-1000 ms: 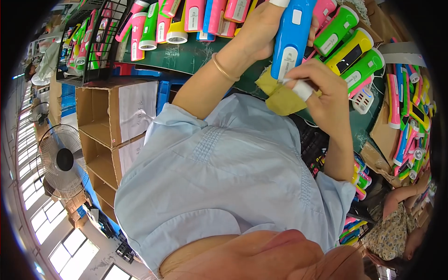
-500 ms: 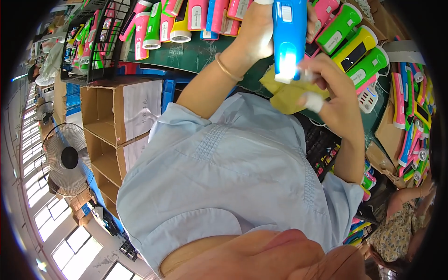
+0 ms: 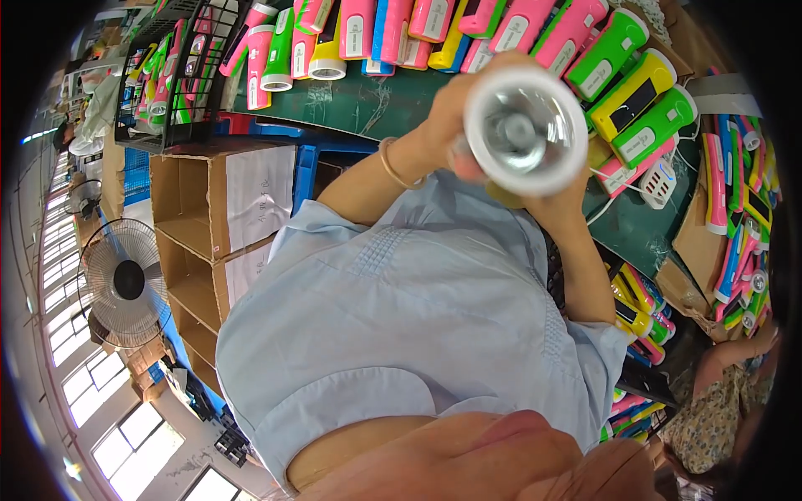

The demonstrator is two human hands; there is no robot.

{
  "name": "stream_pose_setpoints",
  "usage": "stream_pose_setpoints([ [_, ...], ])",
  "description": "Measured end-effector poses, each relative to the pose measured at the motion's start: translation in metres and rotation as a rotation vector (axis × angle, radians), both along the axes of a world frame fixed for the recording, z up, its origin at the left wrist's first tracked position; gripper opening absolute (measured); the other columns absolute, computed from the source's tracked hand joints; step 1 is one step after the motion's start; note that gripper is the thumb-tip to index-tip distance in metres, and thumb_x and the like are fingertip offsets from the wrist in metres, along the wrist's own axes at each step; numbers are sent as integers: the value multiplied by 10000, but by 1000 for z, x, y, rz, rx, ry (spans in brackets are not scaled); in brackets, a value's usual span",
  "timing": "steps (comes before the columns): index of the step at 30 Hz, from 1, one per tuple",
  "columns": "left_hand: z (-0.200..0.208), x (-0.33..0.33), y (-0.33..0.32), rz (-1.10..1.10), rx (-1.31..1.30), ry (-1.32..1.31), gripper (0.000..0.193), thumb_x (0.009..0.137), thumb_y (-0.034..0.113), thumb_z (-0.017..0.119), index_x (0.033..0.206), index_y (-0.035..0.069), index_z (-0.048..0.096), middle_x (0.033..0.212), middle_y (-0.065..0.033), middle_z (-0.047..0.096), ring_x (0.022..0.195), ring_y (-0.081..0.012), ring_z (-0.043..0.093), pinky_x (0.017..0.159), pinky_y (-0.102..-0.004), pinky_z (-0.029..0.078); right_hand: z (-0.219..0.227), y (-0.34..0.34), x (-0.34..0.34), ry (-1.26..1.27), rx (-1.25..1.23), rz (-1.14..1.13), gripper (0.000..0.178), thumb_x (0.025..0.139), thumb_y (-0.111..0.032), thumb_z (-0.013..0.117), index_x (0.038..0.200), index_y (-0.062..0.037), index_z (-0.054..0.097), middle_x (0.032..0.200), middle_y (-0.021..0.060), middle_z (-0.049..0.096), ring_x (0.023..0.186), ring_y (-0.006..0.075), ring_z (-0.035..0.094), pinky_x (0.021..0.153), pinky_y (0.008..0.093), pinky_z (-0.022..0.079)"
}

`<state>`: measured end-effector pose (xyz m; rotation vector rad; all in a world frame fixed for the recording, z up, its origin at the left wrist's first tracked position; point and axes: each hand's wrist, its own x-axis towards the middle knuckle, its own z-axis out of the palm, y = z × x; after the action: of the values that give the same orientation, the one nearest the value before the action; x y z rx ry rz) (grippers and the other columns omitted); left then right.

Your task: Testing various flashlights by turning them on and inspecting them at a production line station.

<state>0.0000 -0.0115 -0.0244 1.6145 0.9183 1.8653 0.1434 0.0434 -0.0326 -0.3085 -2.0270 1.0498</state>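
Note:
A flashlight points its round white-rimmed head up toward me, showing a clear lens and silvery reflector with no glow. My left hand is closed around it from the left; its wrist wears a bangle. Below and to the right of the lens, my right hand is closed on a yellow cloth against the flashlight. The lens rim hides most of the right fingers, the flashlight's body and much of the cloth.
Several pink, green, yellow and blue flashlights line the green table. A white charging hub with cables lies right. A black wire basket, cardboard shelves and a fan stand left. Another person is at lower right.
The blue flashlight, lit and pointing down toward me before, has tipped so its unlit lens faces up at me. My right hand and the cloth have moved in behind it.

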Motion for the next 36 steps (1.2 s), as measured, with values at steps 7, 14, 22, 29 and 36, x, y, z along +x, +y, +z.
stream_pose_setpoints([
  [7,11,0,-10,-51,181,389,687,713,576,610,1066,-8,531,985,-145,607,841,-308,609,767,-411,487,-48,-2,18,-126,-210,214,491,656,-215,740,1031,37,546,934,177,600,764,309,613,627,341,490],
  [14,22,-14,-11,-307,-575,-685,458,840,342,580,1120,13,428,936,-105,521,706,-170,544,629,-304,496,11,25,30,-300,-589,82,287,913,-170,481,1136,-3,549,748,9,459,654,73,408,556,209,342],
  [22,25,-2,-6,-21,-628,-438,333,830,219,597,1047,11,452,808,-99,569,652,-158,592,574,-279,504,28,27,28,-369,-440,51,249,920,-190,476,828,4,603,671,1,539,638,76,470,595,211,374],
  [29,14,-10,-2,141,-482,11,608,774,217,671,1220,-23,335,995,-124,547,929,-174,555,788,-301,469,45,32,25,-227,-414,101,208,910,-157,478,818,13,555,735,22,564,691,92,499,651,222,397],
  [36,38,-7,0,113,-578,133,716,662,238,728,1212,-48,371,1032,-136,551,947,-213,555,827,-306,450,62,39,11,-321,-283,200,177,876,-130,516,800,20,569,645,21,517,595,80,462,540,229,365],
])
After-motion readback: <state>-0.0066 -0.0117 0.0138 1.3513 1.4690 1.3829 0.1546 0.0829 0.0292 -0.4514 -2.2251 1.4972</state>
